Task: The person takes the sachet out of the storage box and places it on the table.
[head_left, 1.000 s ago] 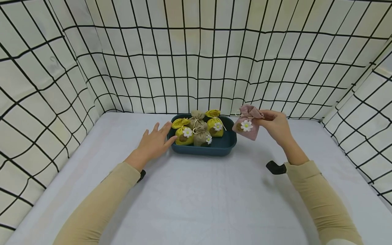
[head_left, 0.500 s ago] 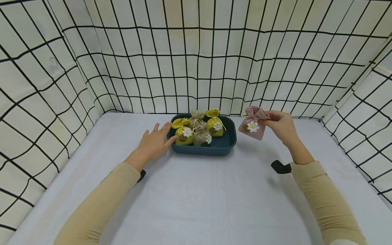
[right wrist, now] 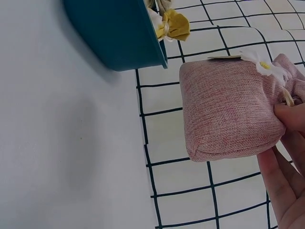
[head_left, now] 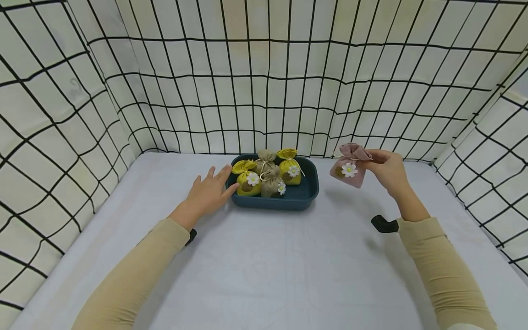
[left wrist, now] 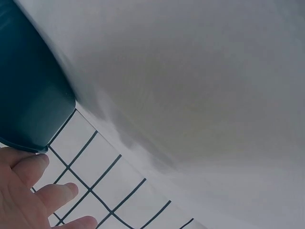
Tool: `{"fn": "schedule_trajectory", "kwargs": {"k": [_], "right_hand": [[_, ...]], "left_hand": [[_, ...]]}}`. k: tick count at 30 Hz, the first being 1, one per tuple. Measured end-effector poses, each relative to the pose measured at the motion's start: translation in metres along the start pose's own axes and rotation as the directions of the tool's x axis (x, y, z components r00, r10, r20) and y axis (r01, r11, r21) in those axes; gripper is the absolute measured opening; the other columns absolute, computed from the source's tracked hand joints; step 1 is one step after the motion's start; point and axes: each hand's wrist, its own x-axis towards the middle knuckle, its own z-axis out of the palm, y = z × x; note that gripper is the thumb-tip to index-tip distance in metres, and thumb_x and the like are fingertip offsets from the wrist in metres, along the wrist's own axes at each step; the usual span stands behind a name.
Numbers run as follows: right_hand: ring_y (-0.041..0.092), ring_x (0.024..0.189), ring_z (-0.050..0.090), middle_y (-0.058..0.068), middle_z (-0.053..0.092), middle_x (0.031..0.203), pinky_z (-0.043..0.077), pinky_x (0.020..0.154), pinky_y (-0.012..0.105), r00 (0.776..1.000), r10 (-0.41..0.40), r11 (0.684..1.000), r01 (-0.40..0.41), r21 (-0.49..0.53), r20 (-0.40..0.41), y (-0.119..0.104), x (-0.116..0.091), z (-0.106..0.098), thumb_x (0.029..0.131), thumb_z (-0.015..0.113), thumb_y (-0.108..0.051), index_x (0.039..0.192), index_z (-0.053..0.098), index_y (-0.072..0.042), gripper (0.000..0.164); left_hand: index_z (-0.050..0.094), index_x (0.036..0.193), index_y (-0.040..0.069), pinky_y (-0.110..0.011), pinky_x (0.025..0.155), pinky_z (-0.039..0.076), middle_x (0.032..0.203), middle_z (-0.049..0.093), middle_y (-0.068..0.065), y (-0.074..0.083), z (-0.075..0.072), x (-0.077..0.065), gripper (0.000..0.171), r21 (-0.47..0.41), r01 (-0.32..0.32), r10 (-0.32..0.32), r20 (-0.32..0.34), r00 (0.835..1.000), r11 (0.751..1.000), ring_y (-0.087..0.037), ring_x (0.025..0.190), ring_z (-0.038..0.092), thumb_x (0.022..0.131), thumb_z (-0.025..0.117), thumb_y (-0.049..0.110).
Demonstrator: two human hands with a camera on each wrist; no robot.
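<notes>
My right hand pinches the gathered neck of a pink drawstring pouch, which hangs above the table to the right of the bin. A white daisy and a brown patch decorate its front; the right wrist view shows the pouch full and rounded. With fingers spread, my left hand rests at the left end of a dark teal plastic bin, fingertips right at its rim. Inside the bin stand two yellow pouches and two beige pouches, grouped toward the left and middle.
A white cloth covers the table. White walls with a black wire grid rise behind it and on both sides. Black wrist mounts stick out near both cuffs.
My right hand has carried the pink pouch rightward, away from the bin's right end. The left hand, the bin and the pouches in it have stayed in place.
</notes>
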Motion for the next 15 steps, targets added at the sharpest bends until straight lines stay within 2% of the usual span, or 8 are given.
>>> {"fn": "schedule_trajectory", "kwargs": {"k": [4,10,15], "right_hand": [[0.002,0.101,0.058,0.016,0.067,0.126,0.05,0.089,0.021,1.0,0.005,1.0,-0.005,-0.011,-0.005,0.003,0.0,-0.003,0.102,0.068,-0.022,0.134,0.065,0.005,0.042],[-0.002,0.099,0.058,0.006,0.066,0.122,0.051,0.097,0.031,1.0,0.022,1.0,-0.022,-0.006,-0.003,0.008,0.001,-0.009,0.101,0.069,-0.022,0.136,0.064,0.005,0.044],[-0.003,0.099,0.057,0.007,0.066,0.122,0.05,0.091,0.021,1.0,0.025,0.999,-0.025,-0.02,-0.009,0.013,0.002,-0.012,0.101,0.068,-0.022,0.135,0.064,0.005,0.044]], "left_hand": [[0.015,0.165,0.007,-0.073,0.115,0.013,0.168,0.02,-0.013,0.0,0.0,0.0,0.074,0.003,0.0,0.0,0.0,1.0,1.0,-0.046,0.153,0.011,0.11,0.037,0.052],[0.015,0.165,0.007,-0.072,0.115,0.013,0.168,0.021,-0.015,0.0,0.0,0.001,0.074,0.009,0.004,-0.004,0.0,1.0,1.0,-0.046,0.153,0.011,0.11,0.036,0.052],[0.015,0.165,0.007,-0.073,0.115,0.013,0.168,0.022,-0.015,0.001,0.001,0.0,0.074,0.008,0.004,-0.004,-0.004,1.0,1.0,-0.046,0.153,0.011,0.11,0.037,0.051]]}}
